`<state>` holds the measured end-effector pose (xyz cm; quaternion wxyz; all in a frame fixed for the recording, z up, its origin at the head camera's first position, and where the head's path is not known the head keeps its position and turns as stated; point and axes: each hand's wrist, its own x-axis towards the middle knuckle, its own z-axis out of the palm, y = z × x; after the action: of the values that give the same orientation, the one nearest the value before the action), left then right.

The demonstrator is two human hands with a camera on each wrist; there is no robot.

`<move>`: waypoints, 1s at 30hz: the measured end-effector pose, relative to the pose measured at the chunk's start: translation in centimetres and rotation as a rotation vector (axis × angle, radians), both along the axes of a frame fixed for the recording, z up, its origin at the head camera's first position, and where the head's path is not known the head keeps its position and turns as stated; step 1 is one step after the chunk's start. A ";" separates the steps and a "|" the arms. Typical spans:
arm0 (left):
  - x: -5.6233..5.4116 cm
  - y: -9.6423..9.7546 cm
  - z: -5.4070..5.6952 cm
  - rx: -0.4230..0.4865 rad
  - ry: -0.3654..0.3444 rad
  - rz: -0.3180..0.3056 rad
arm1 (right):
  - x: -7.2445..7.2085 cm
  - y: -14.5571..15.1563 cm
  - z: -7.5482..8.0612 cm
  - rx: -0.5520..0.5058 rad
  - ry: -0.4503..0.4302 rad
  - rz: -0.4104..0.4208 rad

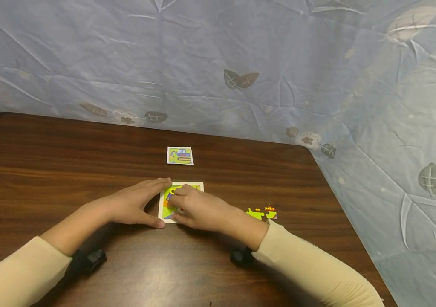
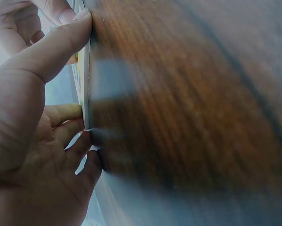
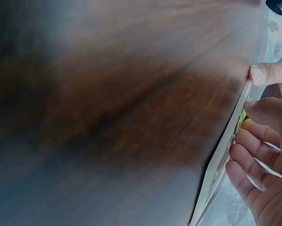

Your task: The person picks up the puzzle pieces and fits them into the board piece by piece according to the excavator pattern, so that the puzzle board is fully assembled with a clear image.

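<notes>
Puzzle board point(image 1: 166, 198) on the counter point(image 1: 156, 268), beneath my right grip point(image 1: 204, 209)
My left grip point(image 1: 135, 204), fingers spread, touches its left edge; my right's fingers, loosely bent, rest on its face

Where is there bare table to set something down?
Free: table left of the picture card, and right of it, between curtain and puzzle pieces. Crowded: the puzzle board, left hand at its edge, right hand over it.
</notes>
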<state>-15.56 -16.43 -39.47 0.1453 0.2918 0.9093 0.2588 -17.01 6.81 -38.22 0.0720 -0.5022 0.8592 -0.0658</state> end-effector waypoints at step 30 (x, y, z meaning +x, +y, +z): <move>0.0 0.2 0.1 -0.014 -0.006 0.015 | -0.7 2.2 0.5 -0.011 -0.068 0.006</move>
<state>-15.60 -16.23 -39.41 0.1483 0.2830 0.9128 0.2544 -17.69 8.98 -37.71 0.0984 -0.5027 0.8544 -0.0873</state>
